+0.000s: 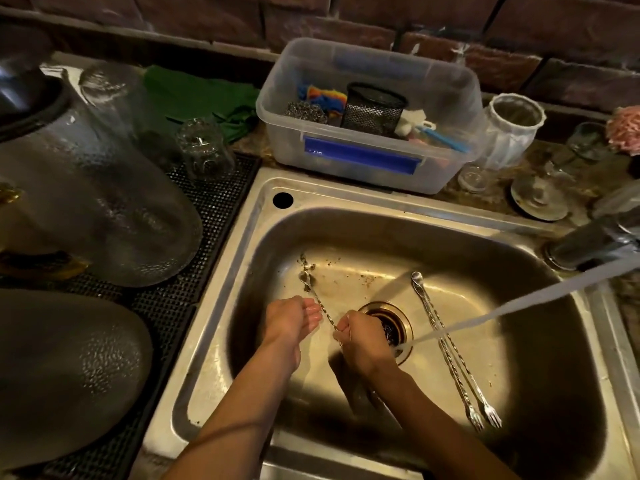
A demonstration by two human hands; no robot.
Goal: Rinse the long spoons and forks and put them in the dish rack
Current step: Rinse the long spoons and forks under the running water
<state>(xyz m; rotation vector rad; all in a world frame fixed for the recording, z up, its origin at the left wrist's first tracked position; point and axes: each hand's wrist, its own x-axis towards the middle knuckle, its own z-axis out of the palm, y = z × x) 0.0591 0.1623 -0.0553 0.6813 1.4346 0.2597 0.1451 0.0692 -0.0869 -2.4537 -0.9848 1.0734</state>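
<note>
My right hand [363, 336] grips the twisted handle of a long spoon [313, 292] over the sink basin [381, 237], beside the drain [389, 323]. The spoon's bowl points to the far left of the basin. My left hand [294, 318] is held palm-up with relaxed fingers right beside the handle, its fingertips touching or nearly touching it. Two more long spoon-forks [450, 348] lie side by side on the basin floor at the right, fork tines toward me. A stream of water [519, 303] runs from the tap [588, 240] at the right and crosses over them.
A black mesh drying mat [214, 209] at the left holds upturned glass jugs and glasses [204, 150]. A clear plastic tub [367, 109] with scourers and a mesh cup stands behind the sink. Glasses and a strainer plug [538, 199] sit at the back right.
</note>
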